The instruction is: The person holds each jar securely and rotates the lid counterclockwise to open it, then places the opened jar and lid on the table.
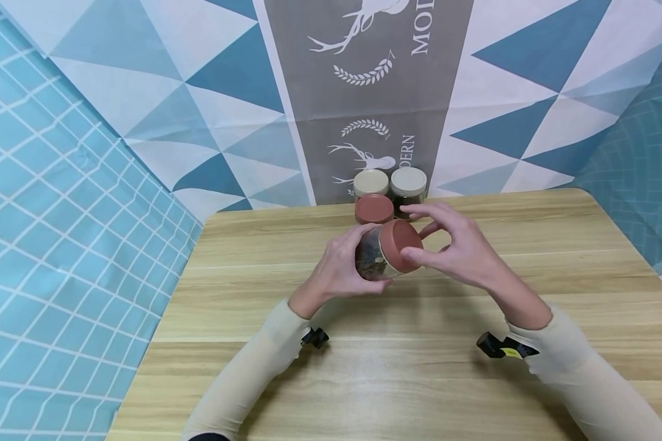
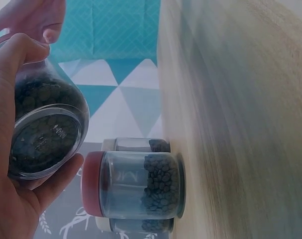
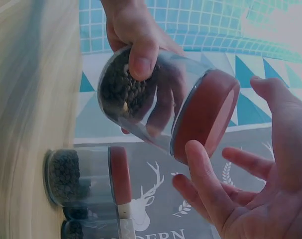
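My left hand [image 1: 339, 264] grips a clear glass jar [image 1: 371, 256], tilted above the wooden table. Its terracotta lid [image 1: 401, 246] is on and faces my right hand [image 1: 463, 248]. Dark bean-like pieces fill part of the jar, gathered toward its base in the right wrist view. Around the lid the right fingers are spread; one fingertip [image 3: 195, 149] is at the lid's edge, while the thumb [image 3: 267, 89] stands apart from it. Behind the held jar, another terracotta-lidded jar [image 2: 126, 181] stands upright on the table.
Behind that standing jar are a cream-lidded jar [image 1: 371, 182] and a white-lidded jar [image 1: 409, 181], close together by the patterned cloth backdrop [image 1: 364, 98]. The wooden table [image 1: 386, 380] reaches toward me. A blue gridded cloth [image 1: 72, 245] hangs along the left side.
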`<state>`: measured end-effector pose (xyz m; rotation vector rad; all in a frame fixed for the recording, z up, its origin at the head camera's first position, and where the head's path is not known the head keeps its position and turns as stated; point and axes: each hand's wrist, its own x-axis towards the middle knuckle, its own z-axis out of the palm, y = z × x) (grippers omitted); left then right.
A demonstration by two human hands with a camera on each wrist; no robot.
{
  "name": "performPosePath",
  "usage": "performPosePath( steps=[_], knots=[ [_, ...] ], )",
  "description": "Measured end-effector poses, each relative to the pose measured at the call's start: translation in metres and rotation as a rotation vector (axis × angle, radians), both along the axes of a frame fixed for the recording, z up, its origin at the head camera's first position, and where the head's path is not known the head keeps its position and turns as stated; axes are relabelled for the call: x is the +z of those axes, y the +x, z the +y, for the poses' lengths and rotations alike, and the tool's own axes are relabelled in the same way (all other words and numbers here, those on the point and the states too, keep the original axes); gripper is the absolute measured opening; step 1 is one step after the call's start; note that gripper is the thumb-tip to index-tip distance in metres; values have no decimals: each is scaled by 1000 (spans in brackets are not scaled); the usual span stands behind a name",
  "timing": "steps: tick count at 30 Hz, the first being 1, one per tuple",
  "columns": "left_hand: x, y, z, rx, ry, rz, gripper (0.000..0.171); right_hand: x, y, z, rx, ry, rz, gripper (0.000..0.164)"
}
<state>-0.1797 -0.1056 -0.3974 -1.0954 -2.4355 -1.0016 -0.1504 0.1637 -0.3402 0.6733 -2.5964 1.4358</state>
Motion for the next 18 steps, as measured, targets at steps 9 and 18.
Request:
performPosePath(
  steps=[9, 18],
  knots=[
    [-2, 0, -1, 7, 2, -1, 102, -1, -2, -4, -13, 35, -9, 66],
    [-3, -1, 0, 2, -5, 24, 101, -3, -6, -15, 32, 67, 69, 68]
  ],
)
